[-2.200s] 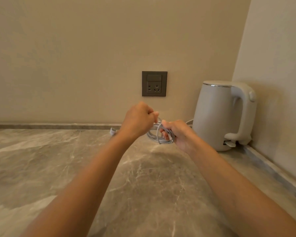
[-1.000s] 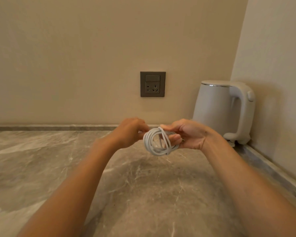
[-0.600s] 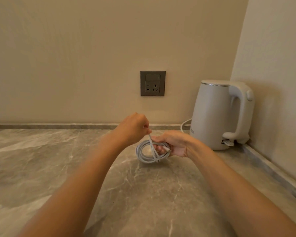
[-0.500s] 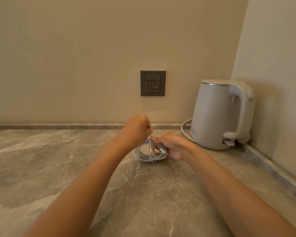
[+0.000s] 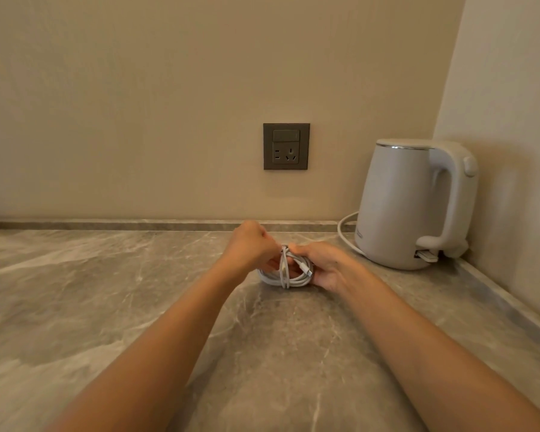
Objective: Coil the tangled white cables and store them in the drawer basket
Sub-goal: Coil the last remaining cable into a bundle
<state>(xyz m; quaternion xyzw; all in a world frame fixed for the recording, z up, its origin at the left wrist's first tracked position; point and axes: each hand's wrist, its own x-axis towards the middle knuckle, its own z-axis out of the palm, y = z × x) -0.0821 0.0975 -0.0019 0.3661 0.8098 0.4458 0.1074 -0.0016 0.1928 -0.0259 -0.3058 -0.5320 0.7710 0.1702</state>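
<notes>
A white kettle (image 5: pixel 402 204) stands on the marble counter (image 5: pixel 106 307) beside a wall socket (image 5: pixel 286 146).

Both forearms are bare, no sleeves in view; the left hand (image 5: pixel 252 246) and right hand (image 5: pixel 320 263) wear nothing (no rings visible).

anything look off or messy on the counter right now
Nothing stands out. The white cable is a neat coil held between the left hand and right hand, low over the counter. The kettle stands upright in the corner, its cord trailing beside it.
</notes>
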